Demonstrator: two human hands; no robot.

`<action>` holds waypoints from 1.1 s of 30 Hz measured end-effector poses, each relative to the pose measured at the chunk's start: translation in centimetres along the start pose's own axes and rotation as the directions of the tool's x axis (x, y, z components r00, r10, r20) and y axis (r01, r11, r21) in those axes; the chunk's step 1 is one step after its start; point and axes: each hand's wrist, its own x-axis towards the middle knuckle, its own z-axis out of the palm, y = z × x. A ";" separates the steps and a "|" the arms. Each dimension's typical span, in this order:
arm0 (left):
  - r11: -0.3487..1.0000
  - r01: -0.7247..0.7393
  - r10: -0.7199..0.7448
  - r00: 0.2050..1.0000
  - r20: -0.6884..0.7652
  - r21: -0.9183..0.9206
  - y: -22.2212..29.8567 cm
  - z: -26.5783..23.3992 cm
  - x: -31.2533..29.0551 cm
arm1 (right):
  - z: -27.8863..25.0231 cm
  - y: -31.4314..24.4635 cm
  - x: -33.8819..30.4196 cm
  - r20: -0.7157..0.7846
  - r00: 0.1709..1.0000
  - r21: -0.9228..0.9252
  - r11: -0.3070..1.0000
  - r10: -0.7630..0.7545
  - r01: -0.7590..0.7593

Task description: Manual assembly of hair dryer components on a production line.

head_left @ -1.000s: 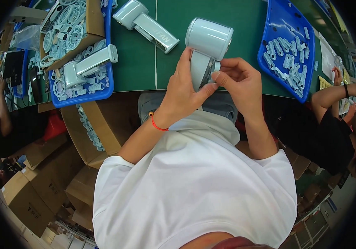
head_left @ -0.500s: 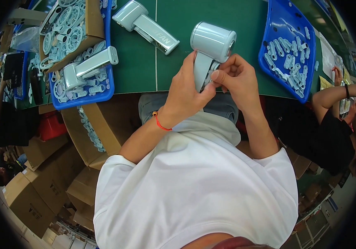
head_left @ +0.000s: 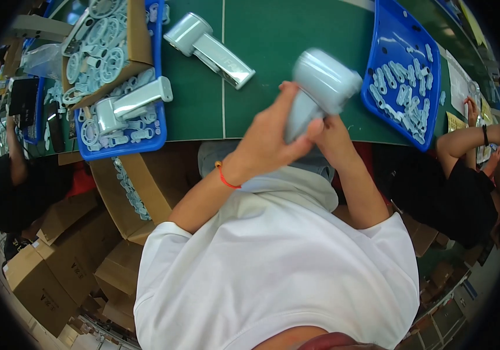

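Observation:
My left hand (head_left: 267, 137) is wrapped round the handle of a pale blue handheld fan housing (head_left: 326, 79). The housing's thick rounded head points up and to the right, blurred by motion. Close against the handle's lower right side is my right hand (head_left: 336, 140). Its fingers are hidden behind the housing and the left thumb, so I cannot tell whether they grip it. A second pale blue fan housing (head_left: 209, 49) lies on the green table, left of my hands.
On the left, a blue tray (head_left: 159, 131) holds small pale parts, another fan housing (head_left: 139, 99) and a cardboard box (head_left: 139, 38) of ring-shaped parts. A blue tray (head_left: 372, 58) with small pale parts stands right. Beyond it works another person (head_left: 448, 181). Cardboard boxes (head_left: 57, 274) stand lower left.
The held housing has tilted right and turned, so the handle's open side no longer shows. My right hand's fingers, seen pinching at that side before, are now hidden behind it.

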 end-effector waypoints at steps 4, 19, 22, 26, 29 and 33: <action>0.992 -0.125 0.119 0.982 -0.148 -0.029 -0.6 1.0 0.4 | 0.2 -2.5 1.1 0.088 0.957 -0.531 0.800 -0.277 0.280; 0.946 -0.237 0.302 0.892 -0.335 0.221 -1.7 -0.9 -1.5 | -1.9 1.2 3.0 0.141 0.890 -0.888 0.343 -0.434 0.308; 0.738 -0.529 0.646 0.733 -0.212 0.419 0.0 -0.1 -2.8 | -0.2 -1.6 2.7 0.145 0.886 -0.674 0.612 -0.440 0.414; 0.528 -0.292 0.657 0.735 -0.165 0.797 1.8 1.2 -1.9 | 0.3 -2.8 1.4 0.300 0.943 -0.951 0.037 -0.141 0.308; 0.527 -0.131 0.275 0.961 -0.023 0.839 1.5 -0.1 -0.5 | -1.6 -4.1 0.5 0.340 0.930 -0.932 0.080 -0.138 0.353; 0.546 -0.174 0.224 0.973 0.057 0.820 0.8 -0.3 -0.1 | -3.1 -3.0 -0.9 0.294 0.938 -0.912 0.241 -0.183 0.333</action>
